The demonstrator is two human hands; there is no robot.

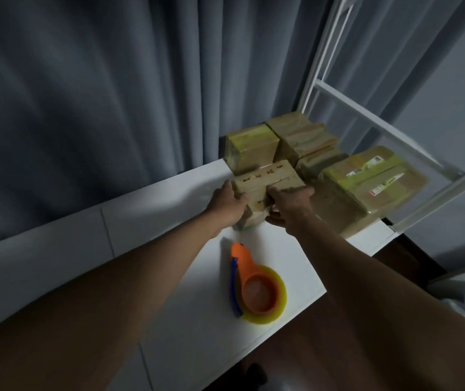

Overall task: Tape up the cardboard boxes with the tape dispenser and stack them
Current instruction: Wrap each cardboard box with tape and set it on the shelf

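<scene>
Hands meet on one small cardboard box [265, 187] at the far edge of the white table [169, 210]. Left hand [227, 206] grips its left side, fingers curled around the corner; right hand [287, 204] clamps the right side, fingers over the top, thumb beneath. Taped boxes [366, 187] crowd just behind. Orange tape dispenser [254, 283] lies nearer, untouched.

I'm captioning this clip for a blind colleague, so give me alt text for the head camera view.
Both hands grip a small cardboard box on a white table, the left hand on its left side and the right hand on its right. An orange tape dispenser with yellow tape lies nearer the person, and more taped boxes sit behind, against grey curtains.
</scene>
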